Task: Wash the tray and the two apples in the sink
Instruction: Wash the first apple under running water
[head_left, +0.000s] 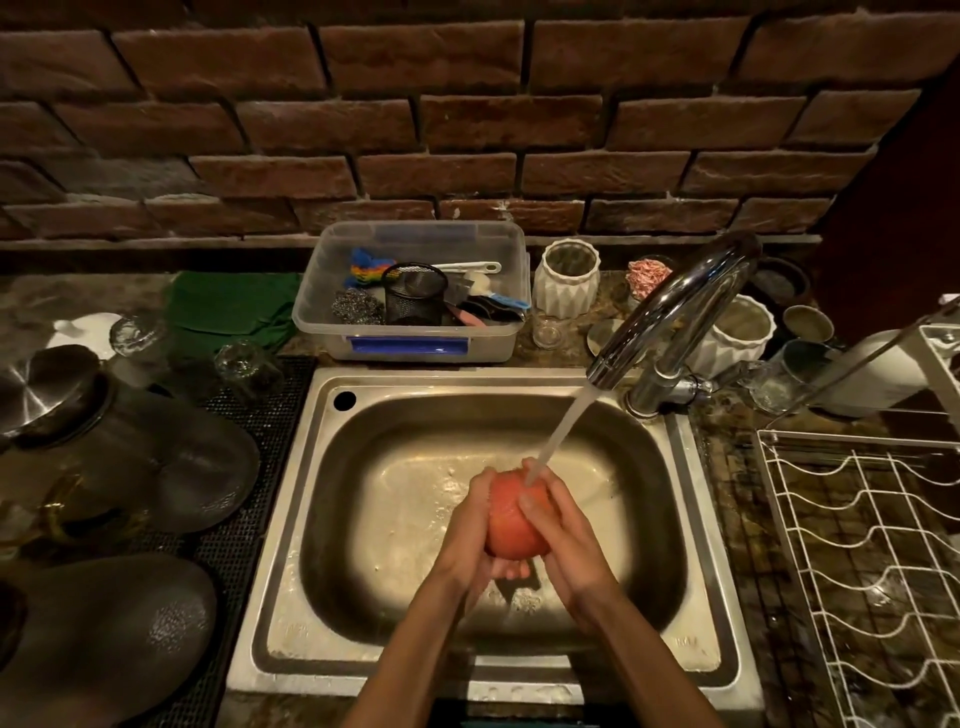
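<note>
A red apple (511, 519) is held over the middle of the steel sink (332, 467), right under the water stream (563, 423) from the chrome faucet (675, 312). My left hand (480, 535) cups the apple from the left and below, fingers curled under it. My right hand (563, 535) wraps it from the right, thumb across its front. Water hits the apple's top. I see no second apple and no tray that I can tell apart from the dark dishes at left.
A clear plastic box (410, 332) of scrubbers and brushes stands behind the sink. Dark plates (197, 467), a steel bowl (41, 389) and upturned glasses (244, 364) lie on a mat at left. White vases (569, 280) and a white wire rack (857, 545) are at right.
</note>
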